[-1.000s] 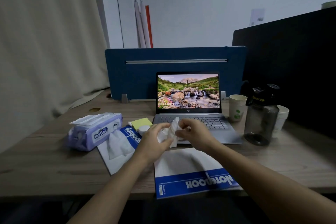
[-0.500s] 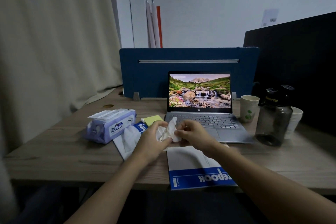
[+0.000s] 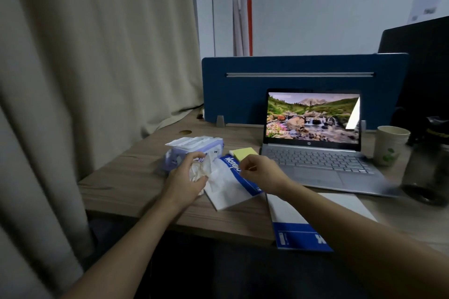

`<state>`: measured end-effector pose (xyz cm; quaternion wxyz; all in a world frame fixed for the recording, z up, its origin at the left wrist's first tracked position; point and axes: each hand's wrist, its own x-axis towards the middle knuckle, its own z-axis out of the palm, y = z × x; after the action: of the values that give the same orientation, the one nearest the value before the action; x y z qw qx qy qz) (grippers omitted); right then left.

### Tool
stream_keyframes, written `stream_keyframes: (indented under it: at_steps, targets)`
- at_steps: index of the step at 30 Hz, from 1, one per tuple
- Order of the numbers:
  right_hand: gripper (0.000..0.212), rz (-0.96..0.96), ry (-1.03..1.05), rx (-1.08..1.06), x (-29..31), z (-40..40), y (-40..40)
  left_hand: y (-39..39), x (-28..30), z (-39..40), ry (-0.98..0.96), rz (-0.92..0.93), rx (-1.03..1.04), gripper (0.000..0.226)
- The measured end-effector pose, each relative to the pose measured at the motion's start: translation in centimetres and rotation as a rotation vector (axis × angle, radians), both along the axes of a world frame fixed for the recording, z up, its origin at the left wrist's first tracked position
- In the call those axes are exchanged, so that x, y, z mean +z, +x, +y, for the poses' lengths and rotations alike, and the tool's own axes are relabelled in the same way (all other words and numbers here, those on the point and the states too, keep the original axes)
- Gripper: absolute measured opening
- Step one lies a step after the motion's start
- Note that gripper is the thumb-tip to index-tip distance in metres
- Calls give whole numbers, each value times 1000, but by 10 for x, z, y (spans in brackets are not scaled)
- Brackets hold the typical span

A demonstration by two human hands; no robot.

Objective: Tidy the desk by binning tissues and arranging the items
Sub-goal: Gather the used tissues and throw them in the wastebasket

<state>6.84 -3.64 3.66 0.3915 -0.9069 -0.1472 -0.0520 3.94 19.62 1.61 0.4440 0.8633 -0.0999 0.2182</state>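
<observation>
My left hand (image 3: 187, 181) is closed around a crumpled white tissue (image 3: 198, 171), just in front of the purple wet-wipe pack (image 3: 192, 149). A second white tissue (image 3: 220, 183) lies flat on a small blue-and-white notebook (image 3: 239, 173) right beside that hand. My right hand (image 3: 261, 172) hovers over this notebook with the fingers curled and nothing visible in them. A yellow sticky-note pad (image 3: 244, 153) sits behind the right hand. A larger blue-and-white notebook (image 3: 298, 223) overhangs the desk's front edge under my right forearm.
An open laptop (image 3: 313, 150) stands mid-desk before a blue divider (image 3: 303, 80). Paper cups (image 3: 390, 144) and a dark water bottle (image 3: 427, 167) crowd the right side. A beige curtain (image 3: 85, 80) hangs along the left edge of the wooden desk (image 3: 126, 182).
Both hands held the crumpled tissue together before; now the right hand has let go and the left hand has carried the tissue leftward. The view has turned to the left.
</observation>
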Motion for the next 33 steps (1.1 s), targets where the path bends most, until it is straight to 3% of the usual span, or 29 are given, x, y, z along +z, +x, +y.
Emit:
stream_keyframes:
  at_steps: [5, 14, 18, 25, 33]
  targets:
    - [32, 23, -154, 14, -9, 22, 15, -3, -4, 20, 14, 11, 27, 47]
    - [53, 106, -187, 56, -16, 45, 38, -1, -8, 33, 73, -61, 16, 46]
    - [57, 114, -434, 108, -14, 54, 42, 0, -11, 36, 88, -96, 12, 44]
    - [12, 73, -221, 108, -16, 44, 32, -2, -16, 29, 108, -127, 32, 40]
    - [17, 140, 33, 182, -7, 15, 0, -5, -7, -2, 137, -140, -39, 36]
